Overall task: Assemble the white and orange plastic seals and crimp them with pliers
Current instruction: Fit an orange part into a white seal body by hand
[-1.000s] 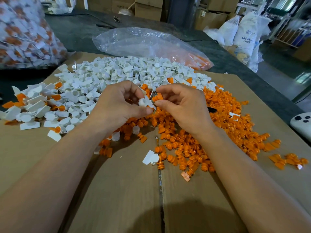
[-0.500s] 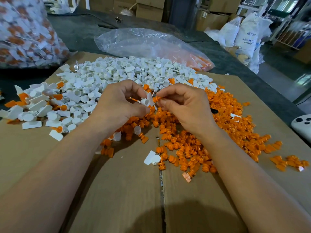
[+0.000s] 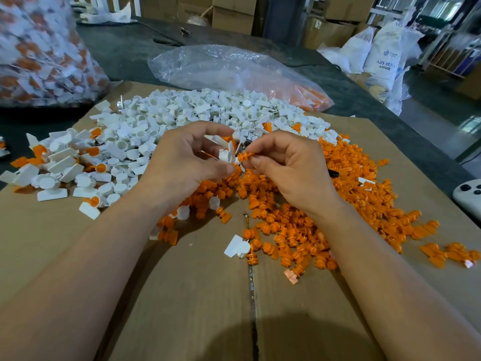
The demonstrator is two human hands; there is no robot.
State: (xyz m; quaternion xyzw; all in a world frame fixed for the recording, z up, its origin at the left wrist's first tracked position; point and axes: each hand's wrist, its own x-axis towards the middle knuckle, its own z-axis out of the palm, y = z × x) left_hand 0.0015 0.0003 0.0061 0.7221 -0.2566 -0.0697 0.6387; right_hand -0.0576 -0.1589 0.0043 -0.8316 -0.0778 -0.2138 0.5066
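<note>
My left hand (image 3: pixel 182 162) pinches a white seal body (image 3: pixel 226 155) between thumb and fingers above the piles. Facing it, my right hand (image 3: pixel 289 165) pinches an orange insert (image 3: pixel 244 156), whose tip sits right at the white body. A heap of white seal bodies (image 3: pixel 182 118) covers the far left of the cardboard. A heap of orange inserts (image 3: pixel 312 220) spreads under and to the right of my hands. A dark handle, possibly the pliers (image 3: pixel 332 173), pokes out of the orange heap beside my right hand.
The cardboard sheet (image 3: pixel 195 295) covers a dark table. A clear bag (image 3: pixel 234 71) with a few orange parts lies behind the piles. A full bag of assembled seals (image 3: pixel 39 53) stands far left. A white device (image 3: pixel 468 196) sits at the right edge.
Both hands have lifted slightly. The white body has turned in my left hand, and the orange insert now shows more fully between my right fingertips.
</note>
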